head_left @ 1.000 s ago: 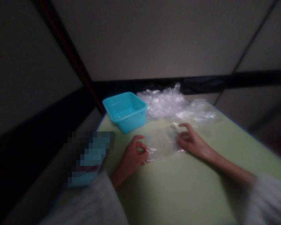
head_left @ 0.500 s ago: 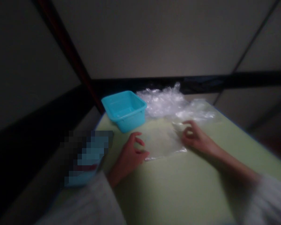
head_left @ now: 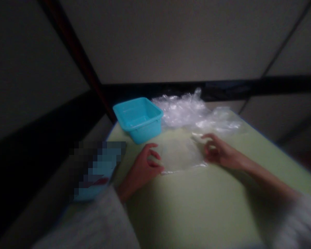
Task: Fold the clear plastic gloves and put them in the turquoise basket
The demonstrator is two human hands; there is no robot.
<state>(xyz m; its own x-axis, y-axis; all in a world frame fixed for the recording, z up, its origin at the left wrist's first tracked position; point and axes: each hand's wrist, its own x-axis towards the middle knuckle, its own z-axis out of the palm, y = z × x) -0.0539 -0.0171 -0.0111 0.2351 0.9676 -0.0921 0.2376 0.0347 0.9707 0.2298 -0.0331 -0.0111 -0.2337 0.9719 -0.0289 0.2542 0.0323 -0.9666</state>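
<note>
One clear plastic bag lies flat on the pale green tabletop, between the left hand and the right hand. Beyond it, a blue tub stands upright on the left, with crumpled clear plastic just beside it and a flatter clear sheet to the right of that.

Thin film like this looks easy to crease: if the hands pulled unevenly, the near edge could pucker or one corner could fold under. Because it is nearly see-through in this dim light, its far edge could be missed or confused with the loose plastic behind. A quick sweep of the right hand might also catch that sheet and drag it across. The tub looks less at risk, though the left hand's knuckles are near it.

As for the grip, the left hand is spread, its thumb and fingers curved well apart; the thumb tip is at the bag's near left corner, perhaps touching, with nothing clearly pinched. The right hand curls loosely at the bag's right edge, its index finger raised away from the thumb. Blur hides the lower fingertips, so I cannot tell whether they press together or pinch the film.
</note>
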